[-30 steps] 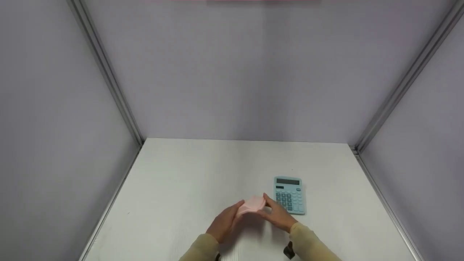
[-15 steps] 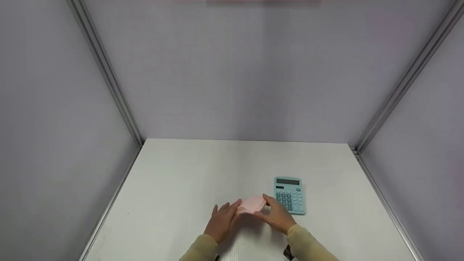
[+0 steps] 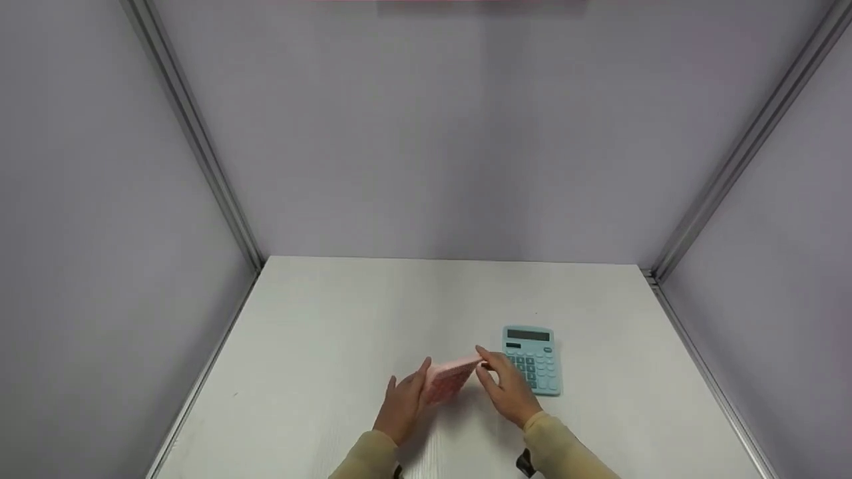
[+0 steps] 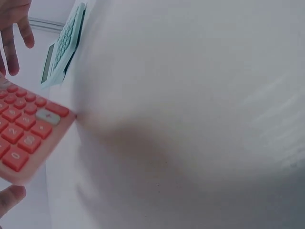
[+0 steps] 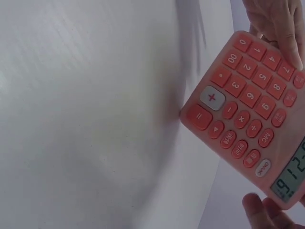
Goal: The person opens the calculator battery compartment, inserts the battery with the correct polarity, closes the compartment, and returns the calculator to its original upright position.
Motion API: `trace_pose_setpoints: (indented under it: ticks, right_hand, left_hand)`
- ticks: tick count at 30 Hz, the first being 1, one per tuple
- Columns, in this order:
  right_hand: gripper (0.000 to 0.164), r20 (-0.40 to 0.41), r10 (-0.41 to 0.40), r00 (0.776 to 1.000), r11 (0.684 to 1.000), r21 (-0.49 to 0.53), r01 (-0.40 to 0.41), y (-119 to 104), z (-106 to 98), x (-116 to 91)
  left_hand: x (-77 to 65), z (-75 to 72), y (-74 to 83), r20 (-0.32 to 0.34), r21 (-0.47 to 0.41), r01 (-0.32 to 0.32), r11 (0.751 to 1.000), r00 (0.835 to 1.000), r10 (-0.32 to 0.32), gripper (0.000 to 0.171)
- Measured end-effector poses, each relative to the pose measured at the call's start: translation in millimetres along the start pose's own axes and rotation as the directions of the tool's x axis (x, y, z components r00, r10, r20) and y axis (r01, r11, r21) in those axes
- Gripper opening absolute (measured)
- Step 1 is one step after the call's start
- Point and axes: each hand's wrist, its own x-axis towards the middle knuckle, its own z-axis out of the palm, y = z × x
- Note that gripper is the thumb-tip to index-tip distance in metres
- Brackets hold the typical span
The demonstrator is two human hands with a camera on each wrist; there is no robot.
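A pink calculator (image 3: 447, 380) with red keys is tilted above the table, its keys facing down toward the person. My left hand (image 3: 401, 404) grips its left edge; in the right wrist view that hand's thumb (image 5: 289, 45) lies along the keys. At the calculator's right end is my right hand (image 3: 509, 391), fingers loosely spread. Its fingertips (image 5: 253, 206) are close to the display corner; whether they touch is hard to tell. A light blue calculator (image 3: 531, 359) lies face up on the table just beyond the right hand, which partly covers its lower left.
The white table (image 3: 319, 319) runs back to a grey panel (image 3: 373, 146). Grey side walls with metal corner posts (image 3: 200, 140) stand at left and right. A small dark object (image 3: 525, 462) shows under the right sleeve.
The pink calculator has turned from showing its plain back to showing its keys. The right thumb has come away from it, and the left hand has shifted slightly left.
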Motion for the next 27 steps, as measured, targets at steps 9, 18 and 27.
trace_pose_setpoints:
  ticks: [9,18,27]
  right_hand:
    - [0.068,0.053,-0.144,0.988,0.973,-0.174,0.152,7,3,0]
    - [0.119,0.252,-0.105,0.962,0.946,-0.275,0.175,18,10,-6]
    - [0.142,0.337,-0.038,0.941,0.895,-0.408,0.182,25,20,-17]
  left_hand:
    - [-1.7,2.8,-6.2,0.197,-0.113,0.188,0.976,0.967,-0.163,0.058]
    - [-5.5,6.4,-13.5,0.266,-0.166,0.264,0.950,0.940,-0.215,0.058]
    - [-8.9,8.6,-15.7,0.307,-0.181,0.284,0.941,0.926,-0.221,0.058]
